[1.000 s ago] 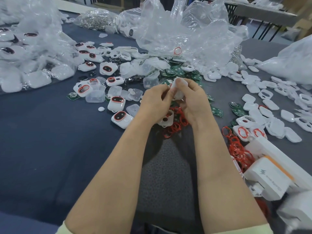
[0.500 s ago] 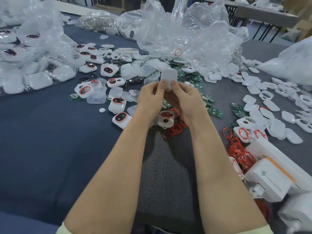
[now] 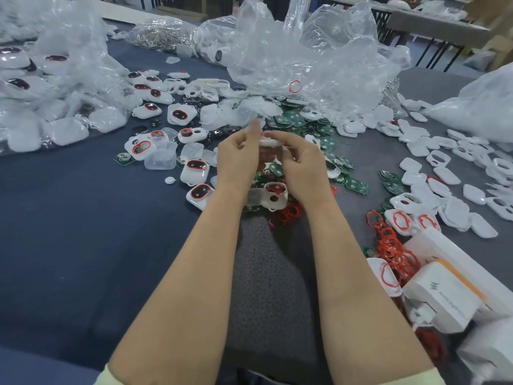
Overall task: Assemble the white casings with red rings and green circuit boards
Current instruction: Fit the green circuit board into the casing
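Tipped flat now and seen edge-on: the white casing (image 3: 268,142), upright and face-on half a second back, lifted a little above the tabletop (image 3: 69,218) between both hands. Pinched at its left end by the left hand (image 3: 238,159), one digit raised and blurred; gripped along its right rim by the curled fingers of the right hand (image 3: 301,165). Probably turned for a look at the seam or for pressing shut; ring and board inside or not, impossible to tell. Smooth, hard, glossy plastic, a rounded square, thin in profile. Directly below, an open casing (image 3: 279,202) with a red ring seated in it, lying on a tangle of thin, rubbery red rings (image 3: 287,215). Beyond, flat green circuit boards (image 3: 295,120) with pale round pads, scattered. To the left, finished casings (image 3: 197,193) with red-edged dark windows. Behind, crumpled clear plastic bags (image 3: 305,62), filmy and shiny.
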### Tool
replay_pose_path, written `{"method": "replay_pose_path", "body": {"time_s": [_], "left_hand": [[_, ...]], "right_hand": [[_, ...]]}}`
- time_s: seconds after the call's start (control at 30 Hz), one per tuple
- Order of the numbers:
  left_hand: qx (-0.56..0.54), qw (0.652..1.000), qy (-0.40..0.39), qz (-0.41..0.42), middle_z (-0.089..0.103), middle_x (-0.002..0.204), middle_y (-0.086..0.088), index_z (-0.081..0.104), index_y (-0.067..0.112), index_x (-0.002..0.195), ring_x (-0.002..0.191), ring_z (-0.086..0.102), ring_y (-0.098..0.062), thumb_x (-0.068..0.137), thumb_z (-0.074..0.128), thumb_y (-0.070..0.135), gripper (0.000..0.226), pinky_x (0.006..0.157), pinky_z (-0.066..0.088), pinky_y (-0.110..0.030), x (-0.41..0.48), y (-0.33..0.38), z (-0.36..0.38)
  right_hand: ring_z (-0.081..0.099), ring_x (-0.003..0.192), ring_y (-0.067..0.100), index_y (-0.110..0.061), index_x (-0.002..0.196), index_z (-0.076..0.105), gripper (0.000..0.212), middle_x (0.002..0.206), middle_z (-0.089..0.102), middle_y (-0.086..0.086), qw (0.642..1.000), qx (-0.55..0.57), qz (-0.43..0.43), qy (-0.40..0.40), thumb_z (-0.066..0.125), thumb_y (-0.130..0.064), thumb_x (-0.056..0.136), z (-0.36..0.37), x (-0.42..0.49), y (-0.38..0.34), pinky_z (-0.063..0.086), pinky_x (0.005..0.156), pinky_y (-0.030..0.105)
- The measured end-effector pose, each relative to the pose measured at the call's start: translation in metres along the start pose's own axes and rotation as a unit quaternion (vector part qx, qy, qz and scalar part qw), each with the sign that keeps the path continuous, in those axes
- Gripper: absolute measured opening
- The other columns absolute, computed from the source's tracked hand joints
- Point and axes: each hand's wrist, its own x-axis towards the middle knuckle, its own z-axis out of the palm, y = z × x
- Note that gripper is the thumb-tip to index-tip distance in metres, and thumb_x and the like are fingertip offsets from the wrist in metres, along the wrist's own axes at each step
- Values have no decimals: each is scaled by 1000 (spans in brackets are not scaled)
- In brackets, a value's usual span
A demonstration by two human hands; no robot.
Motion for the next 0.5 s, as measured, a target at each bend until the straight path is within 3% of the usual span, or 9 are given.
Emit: {"method": "replay_pose_path", "body": {"time_s": [0.07, 0.13, 0.27, 0.37, 0.5], "left_hand": [[2, 1000, -5, -4, 71, 102, -12, 63, 11, 109, 93, 70, -23, 98, 53, 22, 18, 81, 56, -33, 1, -3, 1], [-23, 999, -27, -14, 68, 104, -11, 56, 8, 121, 97, 68, -22, 97, 53, 14, 24, 85, 56, -32, 1, -5, 0], [-12, 999, -45, -2, 68, 96, -11, 59, 3, 110, 93, 68, -21, 97, 54, 11, 16, 80, 56, -27, -1, -5, 2], [41, 998, -28, 26, 68, 98, -15, 58, 8, 102, 97, 67, -28, 97, 54, 11, 8, 88, 56, -39, -2, -4, 3], [61, 997, -17, 53, 67, 107, -19, 58, 9, 105, 103, 66, -31, 97, 55, 13, 10, 95, 51, -48, -2, -6, 5]], "right_hand": [[64, 103, 10, -19, 116, 67, 41, 109, 69, 0, 998, 50, 25, 13, 41, 3, 92, 2, 0, -3, 51, 94, 31], [65, 99, 11, -16, 121, 61, 37, 110, 68, 4, 990, 123, 56, 32, 41, 2, 95, 2, 1, -6, 53, 89, 25], [65, 100, 21, -6, 117, 60, 23, 109, 67, 11, 981, 159, 84, 66, 51, -5, 96, 1, 2, -7, 55, 88, 31], [66, 97, 23, -14, 101, 63, 14, 101, 69, 9, 981, 163, 78, 69, 54, -6, 94, 1, 0, -10, 55, 89, 38], [66, 89, 16, -19, 97, 61, 14, 93, 68, 1, 980, 166, 80, 71, 55, -6, 94, 1, 0, -11, 56, 85, 33]]}}
